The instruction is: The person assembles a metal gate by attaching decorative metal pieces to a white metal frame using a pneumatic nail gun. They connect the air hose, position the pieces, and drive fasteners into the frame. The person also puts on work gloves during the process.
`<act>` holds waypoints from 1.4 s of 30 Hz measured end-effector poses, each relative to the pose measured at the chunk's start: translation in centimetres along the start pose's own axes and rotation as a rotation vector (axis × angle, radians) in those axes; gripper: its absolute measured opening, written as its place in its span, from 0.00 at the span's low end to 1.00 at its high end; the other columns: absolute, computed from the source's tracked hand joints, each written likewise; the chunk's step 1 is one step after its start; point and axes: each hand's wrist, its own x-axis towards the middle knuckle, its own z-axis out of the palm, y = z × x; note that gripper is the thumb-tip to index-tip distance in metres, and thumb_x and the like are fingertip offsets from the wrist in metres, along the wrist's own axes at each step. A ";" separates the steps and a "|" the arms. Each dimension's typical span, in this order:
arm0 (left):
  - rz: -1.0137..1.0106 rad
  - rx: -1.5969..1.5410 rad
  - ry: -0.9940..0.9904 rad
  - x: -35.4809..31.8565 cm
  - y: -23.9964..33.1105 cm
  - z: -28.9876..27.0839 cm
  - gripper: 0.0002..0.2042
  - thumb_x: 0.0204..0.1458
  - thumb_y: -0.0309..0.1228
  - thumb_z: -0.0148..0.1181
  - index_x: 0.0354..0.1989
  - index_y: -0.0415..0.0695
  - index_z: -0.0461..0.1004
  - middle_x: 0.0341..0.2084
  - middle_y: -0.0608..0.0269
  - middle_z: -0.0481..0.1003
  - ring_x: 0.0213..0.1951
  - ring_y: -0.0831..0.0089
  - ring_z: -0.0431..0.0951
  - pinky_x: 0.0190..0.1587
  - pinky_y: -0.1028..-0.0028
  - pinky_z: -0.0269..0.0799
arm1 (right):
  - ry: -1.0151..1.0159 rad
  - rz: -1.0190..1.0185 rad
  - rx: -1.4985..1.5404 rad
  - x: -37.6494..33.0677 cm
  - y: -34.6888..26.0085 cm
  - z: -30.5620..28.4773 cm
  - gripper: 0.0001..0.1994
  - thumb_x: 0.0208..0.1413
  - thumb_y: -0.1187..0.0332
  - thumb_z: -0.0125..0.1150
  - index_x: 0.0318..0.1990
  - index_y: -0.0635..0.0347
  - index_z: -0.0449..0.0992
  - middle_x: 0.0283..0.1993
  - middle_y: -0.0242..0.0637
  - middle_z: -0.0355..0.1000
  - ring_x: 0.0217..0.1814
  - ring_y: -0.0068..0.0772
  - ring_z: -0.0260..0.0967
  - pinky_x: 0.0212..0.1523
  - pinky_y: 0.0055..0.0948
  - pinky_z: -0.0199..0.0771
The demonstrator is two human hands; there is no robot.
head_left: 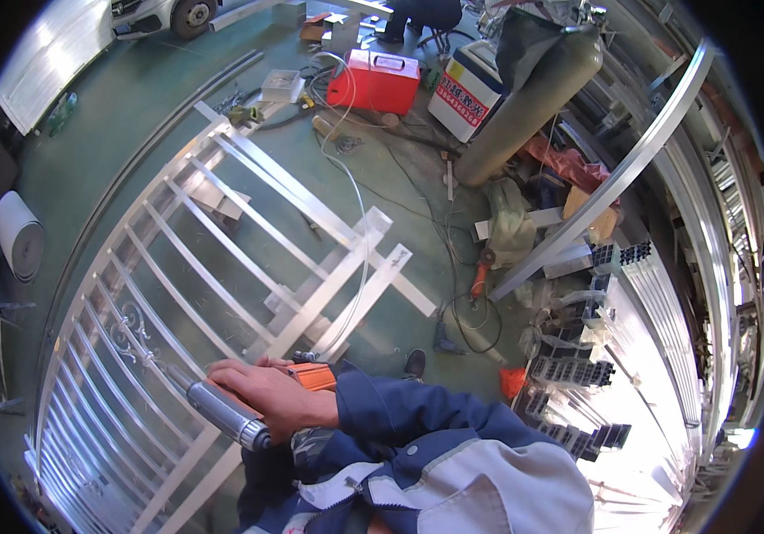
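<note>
My right hand (266, 392) is wrapped round an orange-and-grey handheld power tool (223, 415), whose exact kind I cannot make out. An orange block (315, 376) shows just behind the hand and seems to belong to it. The tool's narrow end points up and left, over a silver metal railing frame (288, 329). Near that end, a curled metal scroll ornament (128, 331) sits between the bars. My left arm comes up beneath the tool, with a patterned cuff (312, 445) in sight; the left hand itself is hidden behind the tool and my right arm.
A red box (380, 82) and a white-and-blue box (466, 93) stand beyond the frame, beside a large grey cylinder (533, 102). Cables and an orange-handled tool (481, 274) lie on the floor. Stacked metal profiles (666, 311) fill the right side. Another person (426, 13) crouches at the back.
</note>
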 end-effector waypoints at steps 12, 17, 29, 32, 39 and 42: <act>0.053 -0.291 -0.063 15.2 -3.1 26.5 0.37 0.42 0.25 0.76 0.62 0.41 0.65 0.50 0.61 0.73 0.55 0.68 0.74 0.58 0.67 0.73 | 0.054 0.289 -0.308 -12.1 -1.0 -28.2 0.36 0.46 0.71 0.69 0.65 0.64 0.62 0.66 0.53 0.61 0.64 0.57 0.66 0.62 0.41 0.70; 0.032 -0.163 0.122 19.1 -1.8 32.3 0.35 0.43 0.24 0.74 0.61 0.41 0.65 0.49 0.60 0.73 0.52 0.67 0.76 0.56 0.67 0.74 | 0.089 0.436 -0.285 -14.9 3.1 -39.8 0.26 0.54 0.69 0.69 0.60 0.67 0.69 0.55 0.49 0.72 0.49 0.41 0.77 0.50 0.32 0.77; -0.156 -0.283 0.485 33.7 -4.2 33.6 0.24 0.54 0.29 0.66 0.57 0.33 0.67 0.45 0.51 0.77 0.47 0.63 0.80 0.54 0.66 0.76 | 0.432 0.815 -0.471 -13.5 20.1 -66.9 0.19 0.65 0.59 0.59 0.24 0.63 0.73 0.22 0.24 0.68 0.24 0.17 0.60 0.26 0.25 0.63; -0.181 -0.222 0.534 38.0 -3.4 33.7 0.24 0.55 0.30 0.66 0.57 0.32 0.68 0.44 0.51 0.78 0.47 0.64 0.80 0.53 0.67 0.76 | 0.548 1.050 -0.248 -13.0 24.2 -72.9 0.21 0.66 0.57 0.57 0.23 0.62 0.72 0.21 0.25 0.67 0.25 0.18 0.61 0.26 0.24 0.62; -0.204 -0.323 0.744 44.3 -1.9 33.4 0.22 0.54 0.25 0.68 0.54 0.31 0.66 0.43 0.51 0.75 0.46 0.62 0.81 0.49 0.71 0.81 | 0.337 0.972 -0.299 -1.8 32.9 -78.6 0.20 0.63 0.56 0.58 0.25 0.64 0.77 0.21 0.34 0.74 0.24 0.24 0.69 0.29 0.30 0.69; -0.226 -0.375 0.861 47.7 -1.7 33.9 0.24 0.52 0.25 0.69 0.55 0.31 0.66 0.44 0.51 0.75 0.45 0.62 0.82 0.49 0.70 0.82 | 0.115 1.051 -0.424 5.4 37.3 -80.4 0.20 0.60 0.54 0.60 0.25 0.63 0.80 0.23 0.40 0.77 0.28 0.32 0.76 0.34 0.34 0.74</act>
